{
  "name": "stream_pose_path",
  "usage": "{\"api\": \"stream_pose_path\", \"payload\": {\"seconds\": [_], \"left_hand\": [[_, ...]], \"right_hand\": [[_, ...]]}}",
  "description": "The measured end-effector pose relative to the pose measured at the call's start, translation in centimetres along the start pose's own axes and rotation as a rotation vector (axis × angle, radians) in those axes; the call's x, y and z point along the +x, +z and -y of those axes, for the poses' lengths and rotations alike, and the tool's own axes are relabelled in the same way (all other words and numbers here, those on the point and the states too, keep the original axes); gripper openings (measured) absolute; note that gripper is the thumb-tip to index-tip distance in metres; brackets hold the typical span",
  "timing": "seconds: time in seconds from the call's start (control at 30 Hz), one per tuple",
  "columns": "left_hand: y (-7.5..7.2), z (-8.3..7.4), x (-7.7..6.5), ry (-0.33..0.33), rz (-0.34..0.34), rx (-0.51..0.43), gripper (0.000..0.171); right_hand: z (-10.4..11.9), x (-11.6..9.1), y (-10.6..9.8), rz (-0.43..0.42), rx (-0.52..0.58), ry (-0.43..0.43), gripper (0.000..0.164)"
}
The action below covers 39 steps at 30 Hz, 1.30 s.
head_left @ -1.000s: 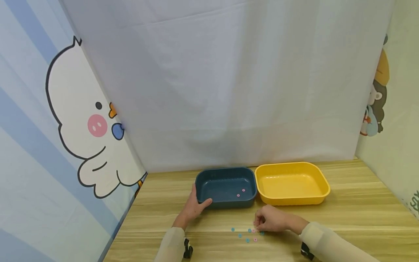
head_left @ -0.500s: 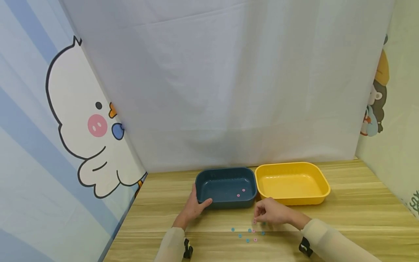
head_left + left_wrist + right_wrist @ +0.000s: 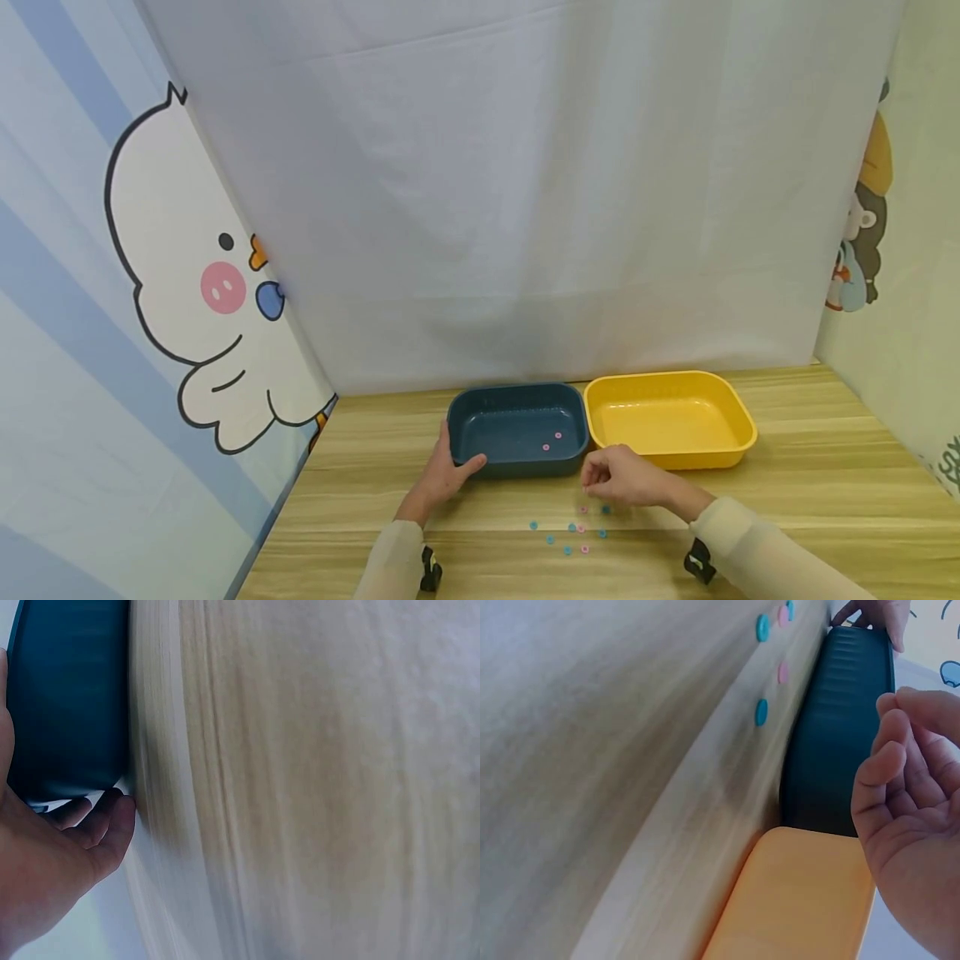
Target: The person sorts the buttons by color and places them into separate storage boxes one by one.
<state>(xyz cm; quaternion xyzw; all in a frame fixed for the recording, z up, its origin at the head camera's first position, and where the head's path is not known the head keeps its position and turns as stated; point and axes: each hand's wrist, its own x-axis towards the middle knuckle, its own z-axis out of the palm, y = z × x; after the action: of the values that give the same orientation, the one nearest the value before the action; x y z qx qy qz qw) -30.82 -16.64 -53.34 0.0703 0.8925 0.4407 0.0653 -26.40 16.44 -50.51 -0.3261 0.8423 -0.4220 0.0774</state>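
My left hand (image 3: pixel 441 473) grips the near left corner of a dark blue plastic tray (image 3: pixel 517 469), thumb at the front rim and fingers around the end wall. Two pink buttons (image 3: pixel 558 436) lie inside it. Just in front of the gap between the trays, my right hand (image 3: pixel 626 477) is raised off the table with thumb and forefinger pinched together. A tiny pinkish bit, seemingly a pink button (image 3: pixel 585 490), barely shows at those fingertips; the right wrist view hides it. Below lie several blue buttons (image 3: pixel 550 540) and a few pink buttons (image 3: pixel 584 509) on the wood.
A yellow tray (image 3: pixel 675 460) stands to the right, its side against the blue one. Both sit near the back of the wooden table (image 3: pixel 813 467), before a white curtain (image 3: pixel 510 208). Printed cloths hang at left and right.
My right hand has lifted from among the buttons and moved away from me towards the trays, uncovering a pink and a blue button. The left hand and both trays have stayed still.
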Motion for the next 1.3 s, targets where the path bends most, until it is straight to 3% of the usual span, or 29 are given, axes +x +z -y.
{"api": "stream_pose_path", "payload": {"seconds": [0.37, 0.67, 1.3], "left_hand": [[0.0, 0.0, 0.0, 0.0, -0.001, -0.002, 0.102], [0.0, 0.2, 0.3, 0.004, -0.005, -0.004, 0.101], [-0.1, -0.1, 0.0, -0.002, -0.004, -0.013, 0.102]], "right_hand": [[0.3, 0.4, -0.7, -0.044, -0.01, -0.02, 0.006], [0.4, 0.8, -1.3, -0.078, 0.006, 0.049, 0.004], [0.8, 1.8, -1.6, -0.19, 0.028, 0.099, 0.006]]}}
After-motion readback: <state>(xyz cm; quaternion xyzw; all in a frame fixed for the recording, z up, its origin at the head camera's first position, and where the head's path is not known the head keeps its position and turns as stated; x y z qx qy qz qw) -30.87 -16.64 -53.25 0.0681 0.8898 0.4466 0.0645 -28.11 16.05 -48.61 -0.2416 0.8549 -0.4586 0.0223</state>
